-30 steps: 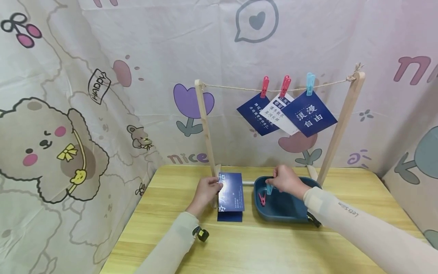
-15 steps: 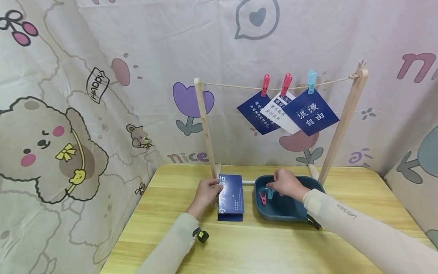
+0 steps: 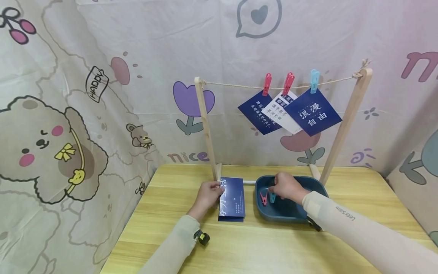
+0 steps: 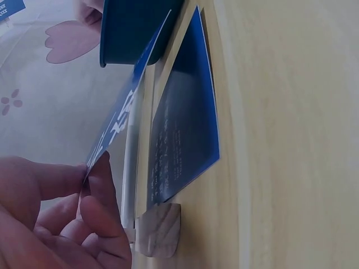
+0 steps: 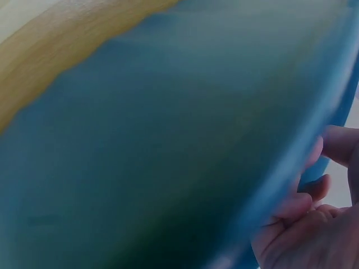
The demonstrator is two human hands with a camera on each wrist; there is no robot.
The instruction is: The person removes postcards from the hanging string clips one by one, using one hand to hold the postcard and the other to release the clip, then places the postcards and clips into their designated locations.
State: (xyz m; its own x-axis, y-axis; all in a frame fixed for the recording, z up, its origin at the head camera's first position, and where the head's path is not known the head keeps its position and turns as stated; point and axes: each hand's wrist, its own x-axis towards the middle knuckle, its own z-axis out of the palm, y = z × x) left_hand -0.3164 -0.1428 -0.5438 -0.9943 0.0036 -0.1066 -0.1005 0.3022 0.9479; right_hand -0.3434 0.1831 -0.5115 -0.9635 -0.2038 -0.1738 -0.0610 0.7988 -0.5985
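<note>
Pinching the upper card (image 3: 234, 198) by its edge, the left hand (image 3: 205, 198) holds it tilted above the lower card (image 4: 186, 109) lying on the table (image 3: 267, 247); a light fingertip grip should spare the thin, smooth sheet a crease. The right hand (image 3: 288, 187), inside the rounded teal tray (image 3: 285, 219), seems to pinch the blue clip (image 3: 272, 198); squeezing its handle ends squarely would probably steady it, clear of the pink clip (image 3: 263, 199) just beside those fingertips. Clips and tray look like hard plastic; beyond both hands, rough twine (image 3: 232, 86) spans squared wooden posts (image 3: 347, 121).
</note>
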